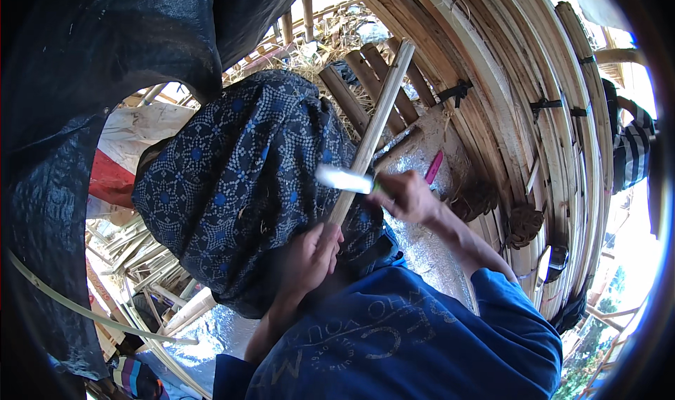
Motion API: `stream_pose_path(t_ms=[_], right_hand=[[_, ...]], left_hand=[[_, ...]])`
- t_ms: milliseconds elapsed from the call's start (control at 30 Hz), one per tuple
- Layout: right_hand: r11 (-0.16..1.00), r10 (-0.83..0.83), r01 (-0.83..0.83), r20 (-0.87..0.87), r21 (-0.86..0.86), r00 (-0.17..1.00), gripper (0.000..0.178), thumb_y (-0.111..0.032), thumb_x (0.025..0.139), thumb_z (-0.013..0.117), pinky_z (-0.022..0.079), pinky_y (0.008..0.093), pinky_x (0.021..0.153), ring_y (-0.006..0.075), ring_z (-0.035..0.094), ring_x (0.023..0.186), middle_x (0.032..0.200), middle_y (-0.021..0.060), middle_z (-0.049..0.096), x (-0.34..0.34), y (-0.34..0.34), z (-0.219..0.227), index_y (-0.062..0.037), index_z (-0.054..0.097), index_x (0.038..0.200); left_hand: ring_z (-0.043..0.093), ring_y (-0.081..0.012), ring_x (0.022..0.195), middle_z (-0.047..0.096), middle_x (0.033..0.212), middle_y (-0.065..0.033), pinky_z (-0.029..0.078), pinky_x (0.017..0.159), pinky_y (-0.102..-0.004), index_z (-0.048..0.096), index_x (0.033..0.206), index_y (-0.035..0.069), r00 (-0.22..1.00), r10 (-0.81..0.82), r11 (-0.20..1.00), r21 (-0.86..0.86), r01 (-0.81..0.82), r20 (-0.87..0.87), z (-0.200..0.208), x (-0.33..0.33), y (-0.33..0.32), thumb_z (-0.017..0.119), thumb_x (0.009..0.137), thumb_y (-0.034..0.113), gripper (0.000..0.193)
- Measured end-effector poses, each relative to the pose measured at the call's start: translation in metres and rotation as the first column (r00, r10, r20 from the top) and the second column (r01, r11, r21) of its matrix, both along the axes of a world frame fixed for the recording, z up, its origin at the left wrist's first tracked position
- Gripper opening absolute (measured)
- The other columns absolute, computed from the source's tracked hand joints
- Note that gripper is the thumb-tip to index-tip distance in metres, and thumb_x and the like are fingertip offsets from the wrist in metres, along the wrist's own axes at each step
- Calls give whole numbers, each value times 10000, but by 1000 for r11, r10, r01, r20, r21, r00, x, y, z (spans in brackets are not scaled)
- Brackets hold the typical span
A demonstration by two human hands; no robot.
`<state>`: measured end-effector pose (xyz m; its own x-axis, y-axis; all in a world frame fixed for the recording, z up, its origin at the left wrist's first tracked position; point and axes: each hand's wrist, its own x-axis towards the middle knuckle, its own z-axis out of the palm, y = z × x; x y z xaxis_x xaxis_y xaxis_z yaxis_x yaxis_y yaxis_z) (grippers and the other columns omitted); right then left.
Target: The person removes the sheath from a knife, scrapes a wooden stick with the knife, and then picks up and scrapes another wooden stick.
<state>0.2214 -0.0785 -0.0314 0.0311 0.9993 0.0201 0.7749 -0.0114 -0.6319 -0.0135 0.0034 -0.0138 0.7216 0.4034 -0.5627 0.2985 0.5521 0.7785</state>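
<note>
Our left hand (309, 259) grasps the lower part of a bamboo strip (383, 112), which slants up and rightward above our lap, draped in dark patterned cloth (235, 168). Our right hand (406, 196) is clenched around the handle of a knife (344, 180) — its blurred blade crosses the strip, though we cannot tell whether they touch. Long wooden slats (485, 69) curve along our right.

room lies above the patterned cloth (225, 164); black tarp (119, 55) blocks the left, the slanted strip (384, 112) the right.
</note>
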Motion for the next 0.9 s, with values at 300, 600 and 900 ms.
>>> stream_pose_path(t_ms=[300,600,900], right_hand=[[995,79,-75,74,-63,994,331,-358,939,569,466,306,403,165,553,414,554,72,593,5,1,15,-75,603,771],[983,173,-169,51,-75,984,308,-333,940,573,498,336,423,175,576,445,603,62,630,8,6,21,-80,634,776],[974,224,-227,134,6,965,320,-354,941,563,427,323,354,129,490,382,531,49,577,17,12,23,-75,655,813]], left_hand=[[429,-40,436,464,595,9,345,411,-206,544,831,10,1000,-19,999,29,20,-12,-1,1,0,443,1016,257,324],[429,-39,436,466,600,11,344,412,-205,546,831,11,1000,-7,999,36,7,-13,1,2,0,452,1013,249,314],[434,-44,444,469,598,6,355,422,-208,548,831,12,1000,7,1000,7,-7,-10,2,2,-2,458,1010,251,312]])
